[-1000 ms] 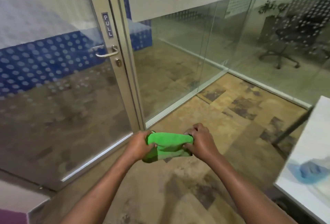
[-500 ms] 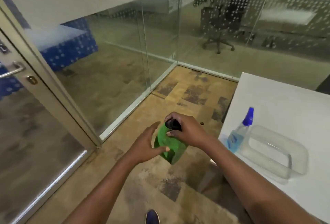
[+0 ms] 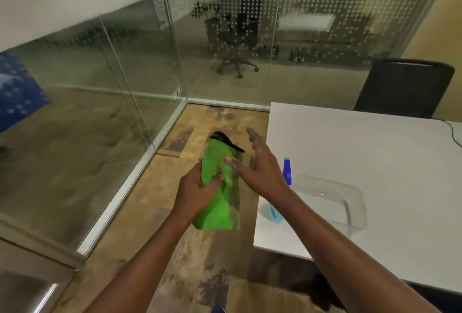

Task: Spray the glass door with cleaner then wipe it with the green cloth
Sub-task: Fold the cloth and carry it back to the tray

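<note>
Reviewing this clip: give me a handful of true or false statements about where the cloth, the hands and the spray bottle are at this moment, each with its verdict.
1. The left hand grips the green cloth. True.
2. The right hand is closed around the spray bottle. False: it is open, fingers spread, above the cloth, and the bottle lies on the white table.
3. A clear plastic container sits on the table beside the bottle. True.
4. The green cloth is spread flat on the table. False: it hangs bunched from the left hand over the floor.
5. A black chair stands at the table's far side. True.
</note>
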`<action>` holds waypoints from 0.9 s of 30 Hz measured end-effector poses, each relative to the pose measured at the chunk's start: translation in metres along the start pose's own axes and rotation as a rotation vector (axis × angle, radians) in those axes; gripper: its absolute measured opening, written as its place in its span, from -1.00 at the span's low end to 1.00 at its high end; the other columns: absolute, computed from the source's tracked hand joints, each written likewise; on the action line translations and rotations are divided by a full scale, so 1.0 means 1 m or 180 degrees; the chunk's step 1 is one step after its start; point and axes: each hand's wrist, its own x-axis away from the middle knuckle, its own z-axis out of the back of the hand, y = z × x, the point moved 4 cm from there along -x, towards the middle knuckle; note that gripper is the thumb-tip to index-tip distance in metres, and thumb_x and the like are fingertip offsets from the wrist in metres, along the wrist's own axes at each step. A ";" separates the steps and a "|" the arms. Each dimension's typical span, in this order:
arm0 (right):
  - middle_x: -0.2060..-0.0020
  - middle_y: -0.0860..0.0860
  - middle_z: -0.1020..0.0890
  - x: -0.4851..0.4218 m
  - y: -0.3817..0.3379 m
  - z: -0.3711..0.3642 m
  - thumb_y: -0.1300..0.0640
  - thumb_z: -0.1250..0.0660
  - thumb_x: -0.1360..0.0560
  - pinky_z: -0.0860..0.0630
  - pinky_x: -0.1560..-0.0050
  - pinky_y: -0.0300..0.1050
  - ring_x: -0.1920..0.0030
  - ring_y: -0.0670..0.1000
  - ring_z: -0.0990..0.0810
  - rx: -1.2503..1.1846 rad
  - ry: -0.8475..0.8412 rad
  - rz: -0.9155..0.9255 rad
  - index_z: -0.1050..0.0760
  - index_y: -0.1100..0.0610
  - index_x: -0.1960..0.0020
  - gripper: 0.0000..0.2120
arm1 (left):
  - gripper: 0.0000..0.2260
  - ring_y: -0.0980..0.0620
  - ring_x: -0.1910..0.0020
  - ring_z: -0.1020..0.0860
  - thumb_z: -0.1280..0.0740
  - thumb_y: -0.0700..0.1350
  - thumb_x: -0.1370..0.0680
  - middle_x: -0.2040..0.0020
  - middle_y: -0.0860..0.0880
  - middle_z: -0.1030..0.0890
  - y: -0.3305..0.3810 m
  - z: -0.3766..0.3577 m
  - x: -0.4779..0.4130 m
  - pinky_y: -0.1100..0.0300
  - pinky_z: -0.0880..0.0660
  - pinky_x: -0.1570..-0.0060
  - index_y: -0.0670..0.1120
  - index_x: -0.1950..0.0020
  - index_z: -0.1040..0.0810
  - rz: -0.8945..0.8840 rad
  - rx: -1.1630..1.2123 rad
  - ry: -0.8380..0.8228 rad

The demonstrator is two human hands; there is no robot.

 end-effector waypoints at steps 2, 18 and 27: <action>-0.60 -0.02 -0.26 -0.005 0.007 -0.005 -0.26 -0.46 -0.46 -0.37 -0.48 0.06 -0.54 0.05 -0.31 -0.0213 -0.0052 -0.0396 -0.03 -0.04 -0.65 -0.05 | -0.77 0.22 0.06 -0.69 -0.46 0.05 -0.54 0.02 0.15 -0.72 0.010 -0.005 -0.016 0.12 -0.63 0.06 0.16 -0.19 -0.61 -0.0004 0.0209 0.0045; -0.12 0.03 -0.73 -0.022 0.065 0.116 0.10 -0.51 -0.50 -0.68 -0.08 0.07 -0.09 0.06 -0.73 -0.1804 0.0273 -0.0732 -0.49 0.06 -0.32 -0.57 | -0.82 0.14 -0.04 -0.70 -0.21 -0.06 -0.69 -0.03 0.12 -0.74 0.115 -0.120 -0.053 0.24 -0.62 0.07 0.06 -0.18 -0.59 -0.0099 0.1578 -0.1165; -0.13 0.04 -0.68 0.007 0.238 0.204 -0.08 -0.46 -0.52 -0.62 -0.13 0.20 -0.12 0.15 -0.66 -0.0299 0.0789 -0.1690 -0.45 0.00 -0.32 -0.56 | -0.78 -0.02 -0.16 -0.61 -0.20 -0.05 -0.66 -0.17 -0.01 -0.63 0.046 -0.170 -0.056 0.07 -0.53 -0.11 0.01 -0.27 -0.54 0.0083 -0.0006 -0.0214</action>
